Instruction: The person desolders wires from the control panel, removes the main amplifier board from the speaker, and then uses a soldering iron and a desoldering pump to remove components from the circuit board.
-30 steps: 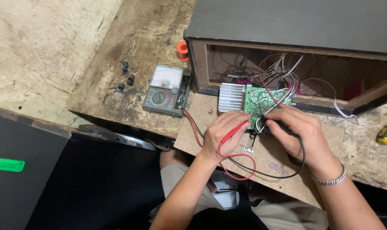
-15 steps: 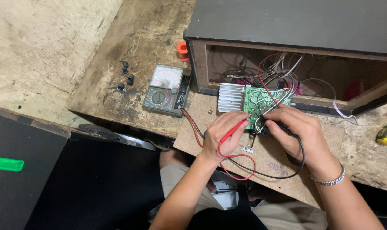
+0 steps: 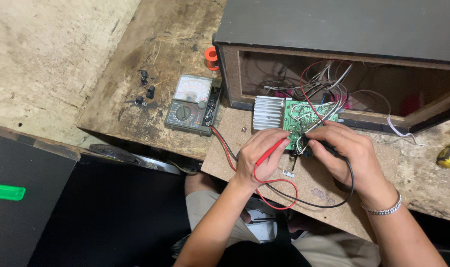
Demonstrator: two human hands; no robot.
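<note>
Probing is in hand: the left hand (image 3: 257,158) pinches the red test probe (image 3: 270,152) against the green circuit board (image 3: 309,117) before the open speaker cabinet (image 3: 333,59); the right hand (image 3: 346,155) grips the black probe (image 3: 329,146), fingers curled; next, steady tips, then a glance at the analog multimeter (image 3: 192,104).

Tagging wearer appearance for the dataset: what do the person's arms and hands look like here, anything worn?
Both forearms are bare, no sleeves in view. No gloves on the left hand or right hand. The right wrist carries a thin silver-coloured chain bracelet. No ring or watch shows.
</note>
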